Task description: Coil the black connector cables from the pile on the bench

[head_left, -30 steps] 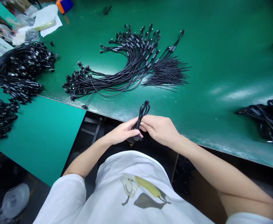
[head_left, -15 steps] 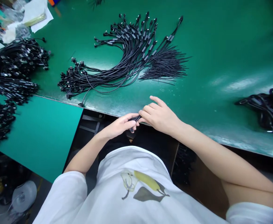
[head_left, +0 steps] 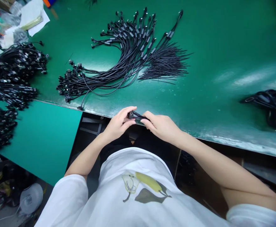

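Between my hands, at the table's front edge, is a folded black cable (head_left: 139, 116). My right hand (head_left: 162, 126) is closed, pinching the cable's right part between thumb and fingers. My left hand (head_left: 117, 124) curves around the other end, its thumb below and fingers above the dark connector end, lightly gripping it. Beyond them on the table lies a curved bundle of black cables (head_left: 111, 75) with plugs at both ends. Against its right side rests a fan of thin black strips (head_left: 167, 63), probably cable ties.
The green table (head_left: 213, 104) carries another heap of black cables (head_left: 17, 72) at the left and a dark cable coil (head_left: 270, 102) at the right. Papers (head_left: 34, 19) and plastic bags lie in the far left corner. A white spool (head_left: 31, 198) stands low at the left.
My left hand has opened up somewhat and shifted to the cable's end, exposing the connector. My right-hand fingers have drawn together on the cable, turning it more level.
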### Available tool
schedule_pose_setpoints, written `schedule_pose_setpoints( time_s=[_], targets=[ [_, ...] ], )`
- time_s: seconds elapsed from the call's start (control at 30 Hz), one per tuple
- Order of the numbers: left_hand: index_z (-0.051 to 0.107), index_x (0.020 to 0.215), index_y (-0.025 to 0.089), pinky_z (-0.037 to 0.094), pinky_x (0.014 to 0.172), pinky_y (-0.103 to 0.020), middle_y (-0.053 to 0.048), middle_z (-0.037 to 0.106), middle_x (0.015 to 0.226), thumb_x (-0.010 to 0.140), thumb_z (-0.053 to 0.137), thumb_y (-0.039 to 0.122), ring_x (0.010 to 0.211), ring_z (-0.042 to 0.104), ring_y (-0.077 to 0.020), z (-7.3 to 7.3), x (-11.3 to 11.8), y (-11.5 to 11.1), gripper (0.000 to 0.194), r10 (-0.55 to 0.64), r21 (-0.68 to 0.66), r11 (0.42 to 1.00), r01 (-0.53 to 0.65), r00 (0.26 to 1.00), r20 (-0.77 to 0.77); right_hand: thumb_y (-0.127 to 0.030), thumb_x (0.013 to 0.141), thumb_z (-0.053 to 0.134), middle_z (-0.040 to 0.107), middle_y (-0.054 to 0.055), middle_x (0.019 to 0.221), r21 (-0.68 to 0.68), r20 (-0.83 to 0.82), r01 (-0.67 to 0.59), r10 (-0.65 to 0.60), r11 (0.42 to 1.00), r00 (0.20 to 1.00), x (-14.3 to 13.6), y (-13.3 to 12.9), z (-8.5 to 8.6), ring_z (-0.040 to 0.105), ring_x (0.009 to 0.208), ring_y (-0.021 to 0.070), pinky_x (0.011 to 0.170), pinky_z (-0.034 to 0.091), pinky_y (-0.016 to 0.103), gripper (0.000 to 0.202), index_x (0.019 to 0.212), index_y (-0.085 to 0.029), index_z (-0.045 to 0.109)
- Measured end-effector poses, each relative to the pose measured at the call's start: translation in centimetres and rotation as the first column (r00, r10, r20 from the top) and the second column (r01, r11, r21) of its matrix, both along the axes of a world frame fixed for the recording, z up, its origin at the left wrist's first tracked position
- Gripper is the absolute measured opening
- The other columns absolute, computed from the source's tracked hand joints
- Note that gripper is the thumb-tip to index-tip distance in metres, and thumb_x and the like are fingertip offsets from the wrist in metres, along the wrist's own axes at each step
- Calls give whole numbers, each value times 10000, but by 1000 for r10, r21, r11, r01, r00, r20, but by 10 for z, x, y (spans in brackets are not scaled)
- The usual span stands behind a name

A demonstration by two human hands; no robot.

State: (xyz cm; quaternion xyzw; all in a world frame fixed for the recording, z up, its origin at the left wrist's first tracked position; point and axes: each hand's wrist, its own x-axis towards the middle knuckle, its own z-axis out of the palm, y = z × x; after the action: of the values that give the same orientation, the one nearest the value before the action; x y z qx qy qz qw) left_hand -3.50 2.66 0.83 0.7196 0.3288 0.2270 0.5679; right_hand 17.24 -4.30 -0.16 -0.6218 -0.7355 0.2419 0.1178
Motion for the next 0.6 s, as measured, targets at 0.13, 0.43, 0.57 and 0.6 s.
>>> schedule_pose_setpoints(
  time_s=[0.13,0.43,0.57,0.6],
  targets=[
    [554,1341,223,478,1061,-386,-128,542,1409,874,654,348,1210,594,-246,7,0,5,493,-85,-92,992,89,995,46,-366,988,393,680,21,731,60,-57,40,-37,997,998,5,-3,-2,608,612,166,556,291,245,225,978,-208,554],
    [544,1357,256,491,976,-322,-83,597,1328,929,570,325,1081,626,-181,9,8,9,434,-54,100,993,60,997,-60,-421,983,355,591,-42,588,-210,-453,7,-104,978,885,11,2,1,549,495,111,568,351,223,296,816,-209,475],
    [653,1174,214,487,861,-319,-56,673,976,885,627,422,861,600,-181,15,9,19,357,-84,324,930,175,958,-276,-427,980,361,568,-47,572,-215,-499,-114,-9,970,866,16,3,-6,522,474,96,561,351,216,314,793,-203,477],
    [657,1151,204,483,845,-318,-53,664,936,884,626,432,850,592,-184,16,10,21,352,-92,332,923,193,950,-299,-423,979,372,569,-45,573,-211,-490,-119,1,970,872,16,2,-8,525,482,98,563,350,216,304,808,-200,490]
  ],
)
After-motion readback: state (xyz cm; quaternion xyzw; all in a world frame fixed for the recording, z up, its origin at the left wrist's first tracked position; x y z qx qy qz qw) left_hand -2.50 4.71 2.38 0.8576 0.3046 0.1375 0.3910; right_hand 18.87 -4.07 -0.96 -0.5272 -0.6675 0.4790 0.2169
